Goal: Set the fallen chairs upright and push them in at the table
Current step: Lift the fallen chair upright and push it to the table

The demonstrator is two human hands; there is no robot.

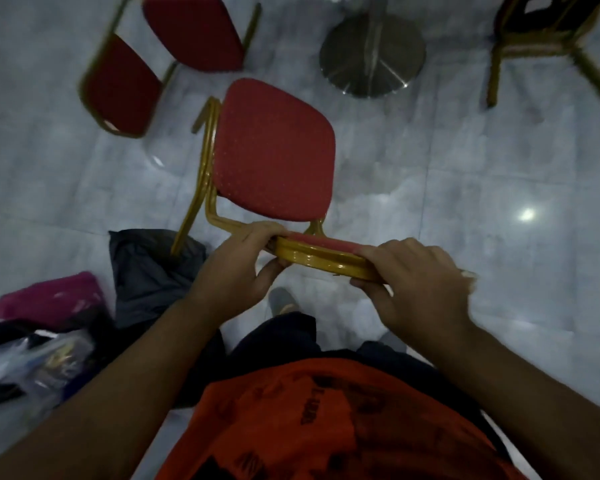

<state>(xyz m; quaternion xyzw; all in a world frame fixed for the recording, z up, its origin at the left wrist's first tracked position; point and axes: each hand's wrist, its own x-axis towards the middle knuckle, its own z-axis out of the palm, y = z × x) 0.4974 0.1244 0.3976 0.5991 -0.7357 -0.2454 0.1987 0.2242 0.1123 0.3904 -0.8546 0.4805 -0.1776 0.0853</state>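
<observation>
A red-cushioned chair (274,150) with a gold metal frame stands upright right in front of me, its seat facing up. My left hand (236,271) grips the left end of its backrest top rail, and my right hand (416,282) grips the right end. A second red chair (173,46) stands at the upper left, its back toward the left. A third chair (548,39), dark and blurred, is at the upper right. The table's round metal base (373,53) sits on the floor at top centre, beyond the chair I hold; only a sliver of the tabletop shows.
A dark bag (149,271) lies on the floor by the held chair's rear left leg. A pink cloth (49,299) and plastic-wrapped items (31,368) are piled at the lower left. The floor is pale glossy tile (499,202).
</observation>
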